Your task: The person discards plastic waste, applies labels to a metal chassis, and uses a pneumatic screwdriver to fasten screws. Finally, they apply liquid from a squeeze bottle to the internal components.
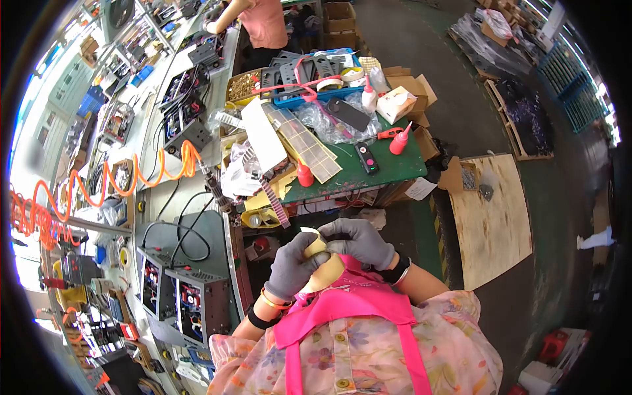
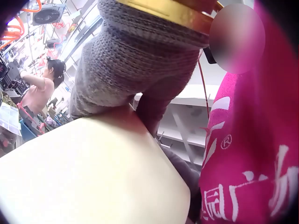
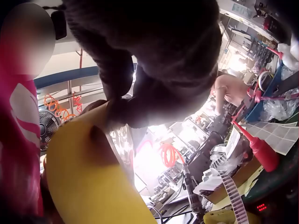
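A pale yellow curved strip is held between both grey-gloved hands, close to the pink apron. My left hand pinches it from the left side, thumb toward the middle. My right hand grips its upper part, fingers bent, the two hands almost touching. In the left wrist view the strip spreads broad and pale below the left hand. In the right wrist view the strip curves down from the fingers of the right hand, which is dark there.
Beyond the hands stands a green table with red bottles, a black device, a blue crate and yellow-tan sheets. At left are a workbench with metal-cased units and an orange coiled hose. Another person stands at the back.
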{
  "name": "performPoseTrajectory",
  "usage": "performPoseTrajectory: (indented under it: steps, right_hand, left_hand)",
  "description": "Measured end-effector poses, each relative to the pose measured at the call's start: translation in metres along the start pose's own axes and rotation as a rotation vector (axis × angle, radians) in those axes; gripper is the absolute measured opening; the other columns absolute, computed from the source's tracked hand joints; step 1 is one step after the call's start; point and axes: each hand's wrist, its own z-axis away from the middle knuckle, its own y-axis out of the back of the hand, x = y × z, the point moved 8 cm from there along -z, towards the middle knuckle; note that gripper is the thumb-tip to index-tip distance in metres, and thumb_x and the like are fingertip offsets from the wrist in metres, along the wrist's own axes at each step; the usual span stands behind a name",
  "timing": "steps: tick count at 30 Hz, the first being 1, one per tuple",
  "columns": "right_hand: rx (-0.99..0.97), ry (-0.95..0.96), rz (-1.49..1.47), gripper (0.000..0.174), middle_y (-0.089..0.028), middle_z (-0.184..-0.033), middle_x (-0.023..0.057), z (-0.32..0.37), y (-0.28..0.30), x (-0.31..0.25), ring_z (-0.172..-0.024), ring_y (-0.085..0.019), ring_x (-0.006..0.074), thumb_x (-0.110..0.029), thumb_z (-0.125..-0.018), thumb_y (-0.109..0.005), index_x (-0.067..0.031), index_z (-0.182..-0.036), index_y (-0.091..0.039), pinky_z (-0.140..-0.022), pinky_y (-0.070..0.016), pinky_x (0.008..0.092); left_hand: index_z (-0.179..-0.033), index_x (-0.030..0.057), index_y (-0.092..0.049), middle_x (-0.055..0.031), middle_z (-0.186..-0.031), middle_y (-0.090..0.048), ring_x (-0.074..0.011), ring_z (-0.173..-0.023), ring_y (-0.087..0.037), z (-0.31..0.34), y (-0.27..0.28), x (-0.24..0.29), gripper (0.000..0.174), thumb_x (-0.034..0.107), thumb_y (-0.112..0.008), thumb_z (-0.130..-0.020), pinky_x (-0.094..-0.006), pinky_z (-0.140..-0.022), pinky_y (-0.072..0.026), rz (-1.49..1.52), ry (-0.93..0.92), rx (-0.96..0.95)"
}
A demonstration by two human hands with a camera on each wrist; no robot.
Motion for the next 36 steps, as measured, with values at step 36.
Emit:
performPoseTrajectory:
  steps: [36]
  right_hand:
    - [0.323,0.249,0.598,0.033,-0.064,-0.106,0.013,0.036,0.001,-0.023,-0.098,-0.062,0.0243,-0.011,-0.081,-0.067,-0.0019,-0.112,-0.063,-0.086,-0.0485,0.0328]
  left_hand:
    - [-0.099,-0.0012,-0.055,-0.0064,-0.084,-0.058,-0.0133,-0.078,-0.055,-0.032,-0.016,-0.025,0.035,0.01,-0.075,-0.073,-0.0272,-0.071,-0.0459,0.098,-0.171,-0.282]
